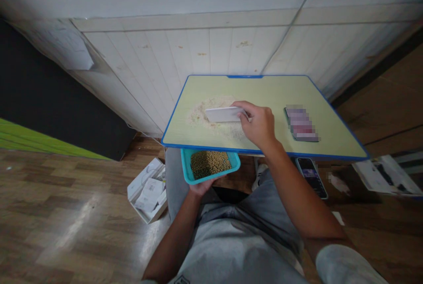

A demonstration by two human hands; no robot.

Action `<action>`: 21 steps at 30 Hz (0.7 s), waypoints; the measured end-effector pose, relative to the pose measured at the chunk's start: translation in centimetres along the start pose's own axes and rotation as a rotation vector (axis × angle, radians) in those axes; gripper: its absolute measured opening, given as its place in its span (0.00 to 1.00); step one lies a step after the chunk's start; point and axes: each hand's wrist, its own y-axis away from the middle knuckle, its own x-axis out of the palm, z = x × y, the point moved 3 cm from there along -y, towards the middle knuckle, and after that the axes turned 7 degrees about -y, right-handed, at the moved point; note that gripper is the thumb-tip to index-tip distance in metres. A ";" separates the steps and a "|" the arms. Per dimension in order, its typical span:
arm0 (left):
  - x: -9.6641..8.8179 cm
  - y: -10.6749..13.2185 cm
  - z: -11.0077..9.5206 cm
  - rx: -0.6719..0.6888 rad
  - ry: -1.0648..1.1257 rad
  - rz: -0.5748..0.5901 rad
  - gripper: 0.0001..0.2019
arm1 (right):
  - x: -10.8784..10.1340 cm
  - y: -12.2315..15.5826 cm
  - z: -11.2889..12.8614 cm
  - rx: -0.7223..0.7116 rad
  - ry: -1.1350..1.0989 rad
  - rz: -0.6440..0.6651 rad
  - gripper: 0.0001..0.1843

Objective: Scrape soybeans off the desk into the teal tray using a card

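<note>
My right hand (260,126) pinches a flat white card (222,114) by its right end, holding it on edge over the pale, crumbly grains (196,114) spread on a light green board (277,92) with a blue rim. Below the board's near edge, a turquoise plastic tray (234,173) rests on my left hand (201,187), which grips it from underneath. Round, tan beans (211,163) cover the tray's bottom. The board's edge hides the tray's far side, and most of my left fingers are out of sight beneath it.
A phone (301,124) lies on the board's right part, its screen blurred. Another phone (311,177) is lower right, beyond the board's near edge. An open white box (148,191) with papers stands on the wooden floor at left. A white panelled wall (185,54) rises behind the board.
</note>
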 end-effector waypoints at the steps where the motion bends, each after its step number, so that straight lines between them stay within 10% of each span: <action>1: -0.1 0.0 0.0 0.001 -0.001 -0.002 0.35 | -0.1 -0.1 0.0 0.006 0.000 -0.017 0.25; 21: 0.4 -0.3 -0.1 0.013 -0.017 -0.084 0.35 | 0.3 -0.6 0.4 -0.006 0.040 0.073 0.26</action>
